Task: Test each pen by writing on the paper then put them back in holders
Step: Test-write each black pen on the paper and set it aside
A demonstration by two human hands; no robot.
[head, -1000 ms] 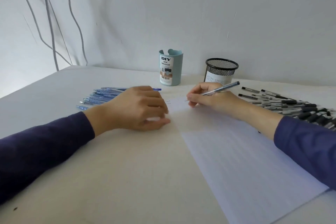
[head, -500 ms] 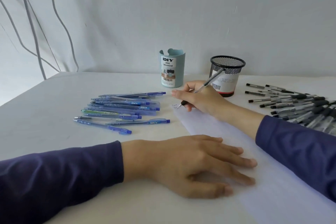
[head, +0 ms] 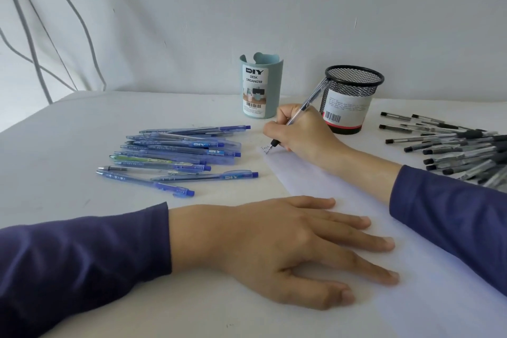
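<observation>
Looking down from my head camera, I am gripping a clear black-tipped pen (head: pixel 307 102) in my right hand (head: pixel 301 134), fingers curled round its barrel, and its tip is touching the far corner of the paper (head: pixel 315 181) beside a few small scribbles. My left hand (head: pixel 274 250) is lying flat on the paper's near edge, fingers straight and spread, holding nothing. Blue pens (head: pixel 178 156) are lying loose on the table (head: pixel 68 145) to my left, black pens (head: pixel 452 145) are lying heaped on my right, and a teal holder (head: pixel 260 85) and a black mesh holder (head: pixel 351 99) are standing behind.

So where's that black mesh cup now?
In the head view the black mesh cup stands at the back of the table, right of the blue-green organizer and just behind the right hand holding a pen.
</observation>
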